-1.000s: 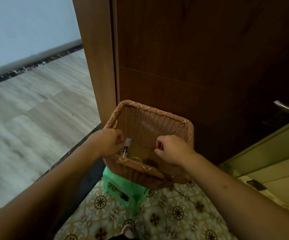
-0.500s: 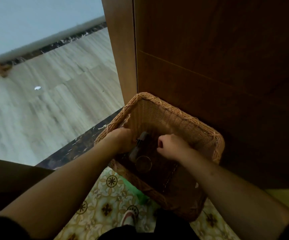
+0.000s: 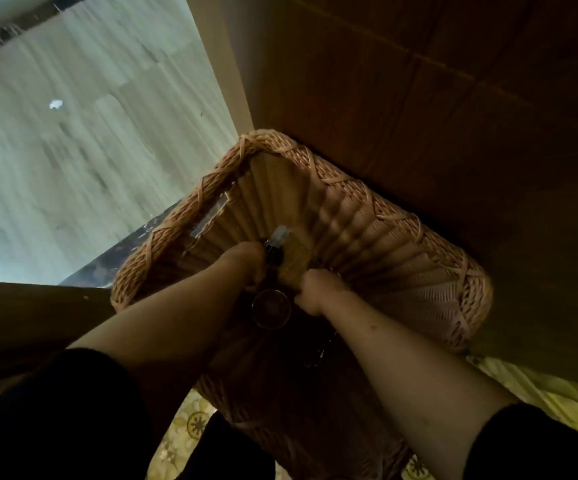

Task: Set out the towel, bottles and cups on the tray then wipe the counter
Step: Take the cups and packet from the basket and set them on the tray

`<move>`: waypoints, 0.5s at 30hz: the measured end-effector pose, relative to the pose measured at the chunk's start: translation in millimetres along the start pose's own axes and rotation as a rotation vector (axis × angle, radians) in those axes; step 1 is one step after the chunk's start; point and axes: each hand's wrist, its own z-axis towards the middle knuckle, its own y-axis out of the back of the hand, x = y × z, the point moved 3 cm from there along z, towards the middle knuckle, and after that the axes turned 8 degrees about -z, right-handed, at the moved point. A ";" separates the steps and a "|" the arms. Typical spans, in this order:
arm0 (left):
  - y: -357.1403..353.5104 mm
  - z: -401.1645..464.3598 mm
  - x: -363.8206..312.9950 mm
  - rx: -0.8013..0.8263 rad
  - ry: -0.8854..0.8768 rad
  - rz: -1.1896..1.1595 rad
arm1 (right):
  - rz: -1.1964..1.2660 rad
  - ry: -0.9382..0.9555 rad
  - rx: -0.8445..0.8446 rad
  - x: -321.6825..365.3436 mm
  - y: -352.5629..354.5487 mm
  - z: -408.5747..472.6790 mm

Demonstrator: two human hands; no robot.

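A woven wicker basket [image 3: 429, 258] sits tilted below me against a dark wooden door, and both my hands reach into it. My left hand [image 3: 244, 261] grips a small dark bottle [image 3: 275, 245] with a clear cap pointing up. My right hand [image 3: 318, 291] is curled in a fist against a yellow-brown object [image 3: 296, 263] just right of the bottle; what that object is stays unclear. A round cup [image 3: 271, 309] lies in the basket between my wrists, its mouth facing me. No towel or tray is in sight.
The dark wooden door [image 3: 453, 98] stands right behind the basket. Pale wood-look floor [image 3: 90, 150] spreads to the left past the door frame. A patterned yellow floor [image 3: 190, 424] shows beneath the basket, and a dark wooden edge [image 3: 31, 306] runs at left.
My head has come closer and looks steeply down into the basket, so the green stool and door handle are out of view. Both hands sit deeper inside, still close together around the bottle.
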 end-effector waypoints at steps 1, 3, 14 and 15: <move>-4.8 10.5 1.4 0.007 -0.015 -0.004 | 0.020 -0.017 0.003 1.1 -6.0 9.8; -12.3 29.7 4.2 -0.034 -0.032 0.036 | 0.052 -0.050 -0.002 3.9 -18.1 27.8; -35.0 77.4 8.4 -0.129 -0.100 0.348 | 0.093 -0.112 0.018 6.4 -63.3 72.1; -36.1 78.9 11.1 -0.123 -0.077 0.335 | 0.094 -0.115 0.003 5.7 -63.9 72.6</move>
